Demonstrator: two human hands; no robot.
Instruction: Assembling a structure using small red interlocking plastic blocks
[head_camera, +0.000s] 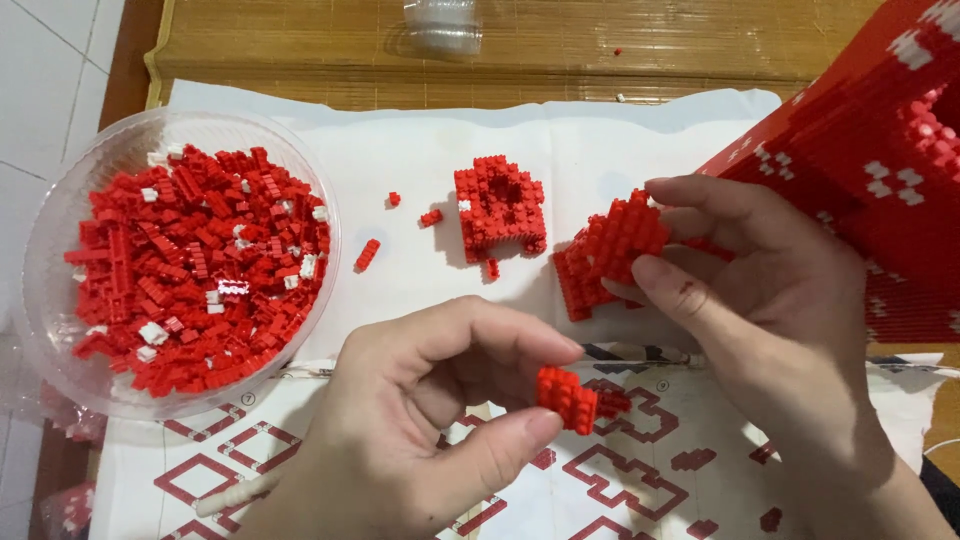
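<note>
1. The landmark is the clear round bowl (45, 300) at the left of the desk (300, 50); it is heaped with small red bricks and a few white ones.
2. Below and to the right of the bowl lies a white instruction sheet (640, 470) printed with red brick outlines and small numbered circles.
3. Right of the bowl, over that sheet, the left hand (420, 420) pinches a small red brick cluster (568, 398) between thumb and forefinger.
4. Farther right of the bowl, the right hand (770, 300) grips a larger red brick section (615, 240), thumb and fingers closed around it.
5. Between the bowl and the right hand, a hollow red brick block (500, 205) sits on the white cloth (420, 150), with a few loose red bricks (368, 253) just beside it.
6. Far right of the bowl rises a big red built model (880, 170) with white patterns.
7. A clear plastic object (443, 25), beyond the bowl at the top edge, is only partly in view.
</note>
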